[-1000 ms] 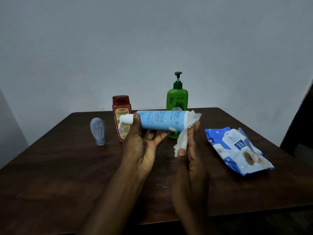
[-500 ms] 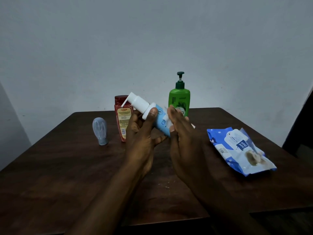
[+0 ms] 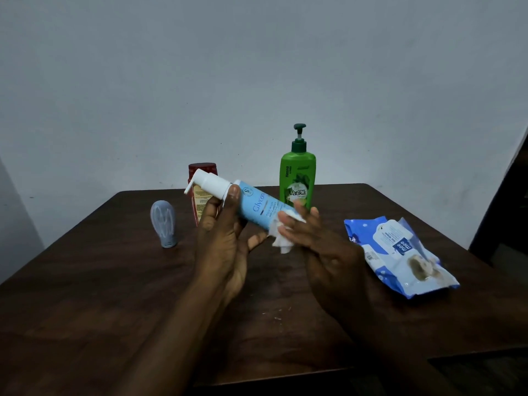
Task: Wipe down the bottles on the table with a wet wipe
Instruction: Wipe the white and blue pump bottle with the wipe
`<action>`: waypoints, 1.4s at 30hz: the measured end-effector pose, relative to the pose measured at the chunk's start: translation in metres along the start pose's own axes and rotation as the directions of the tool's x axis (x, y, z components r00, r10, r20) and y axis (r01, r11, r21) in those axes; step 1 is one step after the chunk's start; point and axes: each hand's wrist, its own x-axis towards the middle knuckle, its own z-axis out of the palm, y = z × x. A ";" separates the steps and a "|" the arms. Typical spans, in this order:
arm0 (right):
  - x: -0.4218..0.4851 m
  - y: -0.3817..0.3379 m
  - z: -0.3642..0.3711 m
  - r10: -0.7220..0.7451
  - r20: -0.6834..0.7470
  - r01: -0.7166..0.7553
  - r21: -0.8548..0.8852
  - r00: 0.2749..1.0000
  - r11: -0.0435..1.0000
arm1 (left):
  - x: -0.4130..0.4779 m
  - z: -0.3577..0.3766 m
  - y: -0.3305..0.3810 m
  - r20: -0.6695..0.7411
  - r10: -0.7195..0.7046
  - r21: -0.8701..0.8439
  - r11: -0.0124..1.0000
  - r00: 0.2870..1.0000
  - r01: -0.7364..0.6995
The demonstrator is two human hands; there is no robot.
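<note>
Left fingers [image 3: 232, 202] around tilted blue bottle [image 3: 257, 207], right fingers [image 3: 303, 222] around wet wipe [image 3: 281, 244] at its base.

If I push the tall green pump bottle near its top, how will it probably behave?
The green pump bottle stands upright, tall and slim, so a push near the top would probably tip it rather than slide it. Its glossy plastic body looks stiff and may be slippery when wet. Its fill level cannot be seen, so its weight is uncertain.
</note>
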 end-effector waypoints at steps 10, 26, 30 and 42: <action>0.036 -0.016 -0.009 0.686 0.336 -0.563 0.817 0.645 0.129 | 0.003 -0.001 0.006 0.138 -0.065 -0.009 0.998 0.988 0.067; 0.047 -0.024 -0.023 0.572 0.729 -0.919 0.370 0.376 0.133 | 0.007 -0.026 0.003 0.456 -0.166 0.504 0.858 0.874 -0.101; 0.054 -0.028 -0.019 0.592 0.705 -0.906 0.410 0.390 0.108 | 0.009 -0.026 0.006 0.455 -0.142 0.546 0.824 0.879 -0.149; 0.003 -0.018 -0.017 0.769 0.530 -0.885 0.456 0.357 0.096 | 0.019 -0.024 0.015 0.395 -0.094 0.614 0.767 0.914 -0.186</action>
